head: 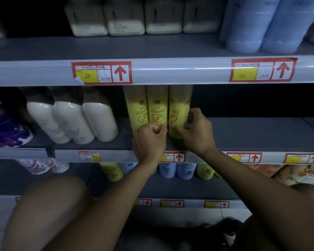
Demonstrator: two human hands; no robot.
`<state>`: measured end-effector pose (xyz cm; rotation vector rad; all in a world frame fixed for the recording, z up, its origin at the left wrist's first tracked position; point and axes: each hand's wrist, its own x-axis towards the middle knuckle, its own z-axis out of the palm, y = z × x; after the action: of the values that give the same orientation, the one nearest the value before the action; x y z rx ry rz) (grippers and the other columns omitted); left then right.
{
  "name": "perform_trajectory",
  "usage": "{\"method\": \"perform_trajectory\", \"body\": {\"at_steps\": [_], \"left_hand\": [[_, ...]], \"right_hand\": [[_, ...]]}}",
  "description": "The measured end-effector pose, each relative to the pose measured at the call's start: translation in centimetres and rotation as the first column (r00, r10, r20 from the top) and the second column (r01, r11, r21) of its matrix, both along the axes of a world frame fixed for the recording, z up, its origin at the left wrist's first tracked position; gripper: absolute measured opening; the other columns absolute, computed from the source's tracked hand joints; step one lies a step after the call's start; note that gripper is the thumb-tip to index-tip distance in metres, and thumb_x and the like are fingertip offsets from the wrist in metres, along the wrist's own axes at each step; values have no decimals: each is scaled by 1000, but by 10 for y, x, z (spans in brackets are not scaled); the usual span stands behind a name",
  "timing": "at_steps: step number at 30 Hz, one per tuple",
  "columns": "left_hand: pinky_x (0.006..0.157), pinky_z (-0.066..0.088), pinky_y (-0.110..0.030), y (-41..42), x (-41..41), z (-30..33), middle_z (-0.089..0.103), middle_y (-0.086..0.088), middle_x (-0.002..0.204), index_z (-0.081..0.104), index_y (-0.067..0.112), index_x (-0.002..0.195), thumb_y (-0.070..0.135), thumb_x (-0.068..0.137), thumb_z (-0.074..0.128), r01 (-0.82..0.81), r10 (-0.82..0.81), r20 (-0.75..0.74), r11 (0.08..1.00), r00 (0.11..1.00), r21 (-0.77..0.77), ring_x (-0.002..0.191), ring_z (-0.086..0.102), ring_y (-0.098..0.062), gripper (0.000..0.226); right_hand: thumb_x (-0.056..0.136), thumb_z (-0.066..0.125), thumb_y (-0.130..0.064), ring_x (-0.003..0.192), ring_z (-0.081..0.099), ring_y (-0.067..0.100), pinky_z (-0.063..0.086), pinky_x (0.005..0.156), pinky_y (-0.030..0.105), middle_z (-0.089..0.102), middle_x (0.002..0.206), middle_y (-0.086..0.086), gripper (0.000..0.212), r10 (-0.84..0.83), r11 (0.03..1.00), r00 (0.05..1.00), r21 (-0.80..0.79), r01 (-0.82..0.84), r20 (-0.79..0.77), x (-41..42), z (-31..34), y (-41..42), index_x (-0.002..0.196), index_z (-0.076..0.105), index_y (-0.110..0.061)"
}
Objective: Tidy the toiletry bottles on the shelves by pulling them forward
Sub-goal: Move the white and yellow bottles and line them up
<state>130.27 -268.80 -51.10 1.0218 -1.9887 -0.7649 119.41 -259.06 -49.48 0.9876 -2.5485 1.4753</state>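
Mid-frame: left hand [150, 140] & right hand [194, 131] grip three tall yellow plastic bottles [157, 109], set back from edge. White bottles [71, 120] left look done; upper-shelf ones remain.

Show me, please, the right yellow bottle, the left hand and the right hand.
right yellow bottle [178, 107]: head view, label front.
left hand [150, 140]: head view, back of hand.
right hand [198, 132]: head view, back of hand.

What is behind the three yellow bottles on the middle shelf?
Behind the three yellow bottles only darkness shows; whether more bottles stand there is hidden by the front row and both hands. The left hand and right hand cover the bottles' bases.
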Motion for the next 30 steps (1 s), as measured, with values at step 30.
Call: {"method": "perform_trajectory", "body": {"at_steps": [30], "left_hand": [[50, 29, -28, 9, 24, 29, 49, 2, 48, 44, 16, 53, 39, 96, 63, 274, -275, 176, 961, 945, 30, 48, 50, -13, 52]], "right_hand": [[87, 69, -16, 100, 70, 38, 57, 81, 40, 73, 111, 16, 26, 49, 859, 993, 513, 12, -105, -30, 35, 28, 113, 72, -14]]}}
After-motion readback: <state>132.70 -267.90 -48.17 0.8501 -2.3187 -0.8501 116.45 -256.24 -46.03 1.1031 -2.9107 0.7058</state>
